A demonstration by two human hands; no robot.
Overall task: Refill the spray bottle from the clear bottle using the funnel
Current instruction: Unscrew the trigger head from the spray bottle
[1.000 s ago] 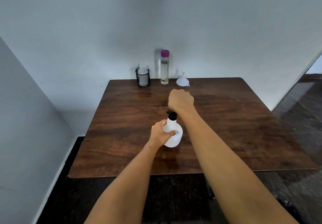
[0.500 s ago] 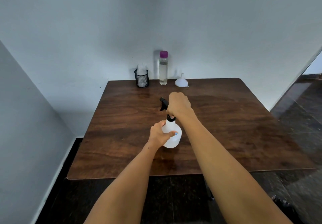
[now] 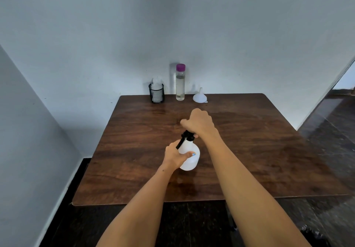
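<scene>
A white spray bottle stands upright in the middle of the brown table. My left hand grips its round body from the left. My right hand grips the black spray head on top, whose trigger lever points down to the left. At the table's far edge stands the clear bottle with a purple cap, partly filled with clear liquid. A white funnel sits wide end down just right of it.
A black mesh cup holding white items stands left of the clear bottle, against the wall. The table fits into a corner, with walls behind and to the left. Dark floor lies to the right and below the near edge.
My right hand has turned the black spray head: its nozzle pointed left half a second ago, and now the lever hangs down to the left. The left hand kept its hold.
</scene>
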